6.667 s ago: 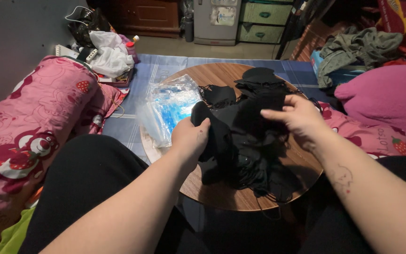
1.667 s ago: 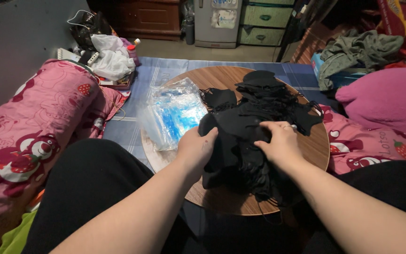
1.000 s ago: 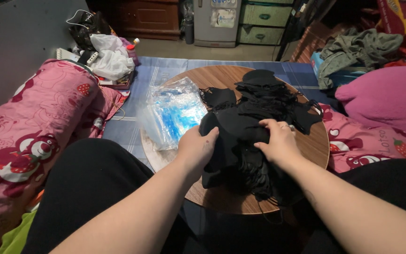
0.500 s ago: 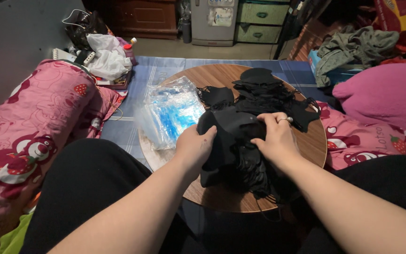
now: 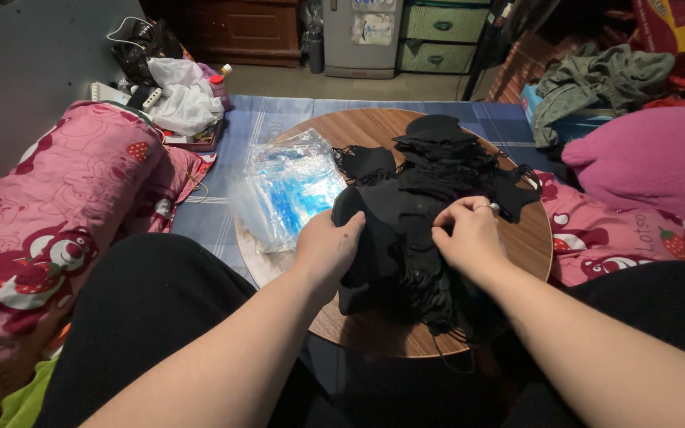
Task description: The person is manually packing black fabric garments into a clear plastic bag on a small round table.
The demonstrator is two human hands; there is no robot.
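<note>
Currently both hands work the black mask pile on the round bench, left hand flat against its left edge, fingers loosely curled, right hand pinching one top mask; clear bag lies left.
</note>
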